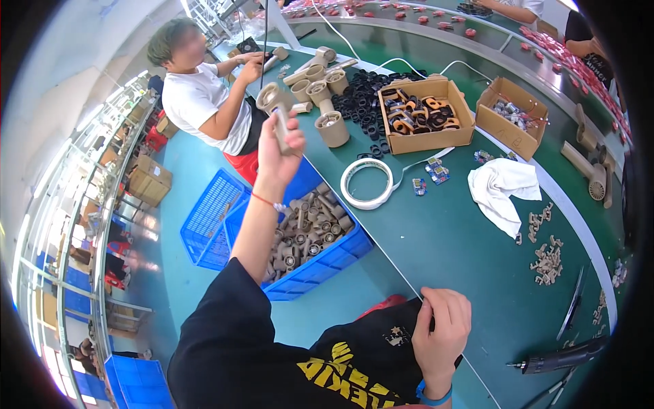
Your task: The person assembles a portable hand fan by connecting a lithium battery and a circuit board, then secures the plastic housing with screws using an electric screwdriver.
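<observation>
My left hand (283, 144) is raised over the near-left edge of the table, its fingers wrapped around the handle of a beige hair dryer housing (271, 97). The housing's round barrel points up and away. Close behind it stand several similar beige housings (317, 91). My right hand (444, 326) rests at the table's front edge with its fingers curled down; the palm side is hidden, so I cannot see what is in it, if anything. Below my left forearm, a blue crate (317, 273) is filled with beige housing parts (306, 228).
Black rings (364, 102), a carton of orange and black rings (436, 140), a carton of wired parts (507, 140), a tape roll (349, 187), a white cloth (501, 191), small beige parts (547, 261) and an electric screwdriver (562, 356) lie on the table (436, 238). A co-worker (204, 102) sits far left.
</observation>
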Tool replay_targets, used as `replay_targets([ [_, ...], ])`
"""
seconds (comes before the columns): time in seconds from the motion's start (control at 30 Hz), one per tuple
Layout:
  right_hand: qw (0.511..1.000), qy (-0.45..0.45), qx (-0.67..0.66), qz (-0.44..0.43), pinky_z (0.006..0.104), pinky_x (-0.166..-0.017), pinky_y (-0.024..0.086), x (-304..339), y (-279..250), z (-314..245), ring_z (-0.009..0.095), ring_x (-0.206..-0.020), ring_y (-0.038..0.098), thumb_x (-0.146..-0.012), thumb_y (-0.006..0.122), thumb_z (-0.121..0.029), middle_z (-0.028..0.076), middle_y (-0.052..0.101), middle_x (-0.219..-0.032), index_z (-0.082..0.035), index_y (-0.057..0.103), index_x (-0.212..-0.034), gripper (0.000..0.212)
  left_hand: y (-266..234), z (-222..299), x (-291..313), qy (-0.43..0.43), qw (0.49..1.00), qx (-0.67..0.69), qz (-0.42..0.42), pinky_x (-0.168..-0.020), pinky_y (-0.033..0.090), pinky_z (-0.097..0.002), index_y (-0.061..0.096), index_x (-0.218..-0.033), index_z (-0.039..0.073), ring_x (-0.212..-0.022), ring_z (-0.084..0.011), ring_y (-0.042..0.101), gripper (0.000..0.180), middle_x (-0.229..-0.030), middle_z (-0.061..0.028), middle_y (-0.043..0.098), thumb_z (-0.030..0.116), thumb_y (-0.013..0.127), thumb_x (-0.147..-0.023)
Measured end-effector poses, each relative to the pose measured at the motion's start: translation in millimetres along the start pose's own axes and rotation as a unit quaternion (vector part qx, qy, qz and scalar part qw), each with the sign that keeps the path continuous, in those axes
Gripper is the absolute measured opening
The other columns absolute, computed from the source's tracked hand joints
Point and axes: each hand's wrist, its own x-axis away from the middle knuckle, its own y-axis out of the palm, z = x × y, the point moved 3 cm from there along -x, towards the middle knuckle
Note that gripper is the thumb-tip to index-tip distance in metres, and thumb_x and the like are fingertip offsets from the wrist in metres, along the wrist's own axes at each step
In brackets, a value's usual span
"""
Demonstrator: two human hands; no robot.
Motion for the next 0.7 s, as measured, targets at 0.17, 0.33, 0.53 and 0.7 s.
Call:
replay_targets([
  [0.17, 1.0, -0.004, 0.005, -0.003, 0.037, -0.076, 0.046, 1.5, 0.1, -1.3, 0.029, -0.084, 0.06, -0.076, 0.063, 0.006, 0.01, 0.064, -0.087, -0.002, 0.065, -0.09, 0.016, -71.0, 61.4, -19.2, 0.062, 0.995, 0.034, 0.073, -0.048, 0.038, -0.0212, 0.052, -0.108, -0.001, -0.055, -0.0082, 0.043, 0.033, -0.074, -0.0007, 0.05, 0.03, 0.049, -0.097],
  [0.33, 0.999, -0.014, 0.033, -0.012, 0.0367, -0.078, 0.047, 5.3, 2.5, 1.3, 0.025, -0.087, 0.061, -0.072, 0.065, 0.004, 0.007, 0.064, -0.09, -0.003, 0.066, -0.095, 0.023, -73.4, 71.1, -17.4, 0.073, 0.994, -0.035, 0.076, -0.052, 0.039, -0.023, 0.049, -0.115, -0.001, -0.059, -0.0104, 0.044, 0.036, -0.081, -0.0032, 0.051, 0.03, 0.043, -0.098],
  [0.53, 0.999, -0.014, 0.052, -0.008, 0.0364, -0.077, 0.047, 4.8, 4.1, 1.8, 0.025, -0.086, 0.061, -0.071, 0.065, 0.004, 0.007, 0.064, -0.09, -0.003, 0.067, -0.095, 0.024, -71.0, 68.9, -21.6, 0.139, 0.976, -0.159, 0.056, -0.054, 0.038, -0.0253, 0.047, -0.118, 0.0, -0.06, -0.0113, 0.042, 0.038, -0.084, -0.0028, 0.05, 0.032, 0.043, -0.097],
  [0.7, 0.999, 0.001, 0.035, 0.0, 0.0369, -0.075, 0.046, -1.0, 5.1, -1.3, 0.028, -0.083, 0.06, -0.075, 0.064, 0.007, 0.01, 0.064, -0.086, -0.002, 0.065, -0.091, 0.018, -77.5, 62.6, -23.8, 0.116, 0.979, -0.164, -0.028, -0.057, 0.039, -0.0256, 0.051, -0.117, 0.003, -0.064, -0.0122, 0.044, 0.042, -0.091, -0.0028, 0.053, 0.039, 0.047, -0.097],
])
